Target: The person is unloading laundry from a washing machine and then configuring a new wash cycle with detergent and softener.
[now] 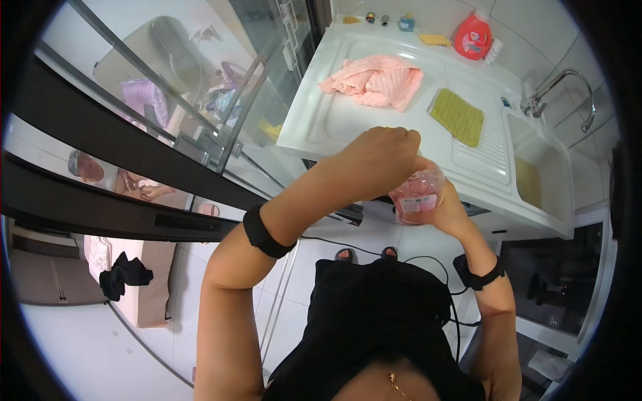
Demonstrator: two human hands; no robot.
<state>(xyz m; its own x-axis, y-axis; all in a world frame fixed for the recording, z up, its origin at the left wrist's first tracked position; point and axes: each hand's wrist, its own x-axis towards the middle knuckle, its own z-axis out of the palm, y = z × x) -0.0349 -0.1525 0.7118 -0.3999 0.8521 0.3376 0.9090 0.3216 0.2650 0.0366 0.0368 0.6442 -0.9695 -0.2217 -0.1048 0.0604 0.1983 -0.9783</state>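
In front of the sink counter, my right hand (449, 208) is wrapped round a clear bottle (418, 195) with pink contents and a pale label. It is held tilted over the counter's front edge. My left hand (386, 155) is closed in a fist at the bottle's upper end, knuckles up. Its fingertips, and whatever they grip there, are hidden from view. Beyond my hands, a crumpled pink towel (376, 81) lies in the wide white basin. A folded yellow-green cloth (457, 117) rests to its right, beside the ribbed drainboard.
A deep sink (558, 184) with a chrome faucet (560, 90) is at the right. A red detergent bottle (473, 36), a yellow sponge (435, 40) and a small blue bottle (406, 23) line the back ledge. Glass door panels (264, 87) stand at left; a black cable (341, 246) trails on the floor.
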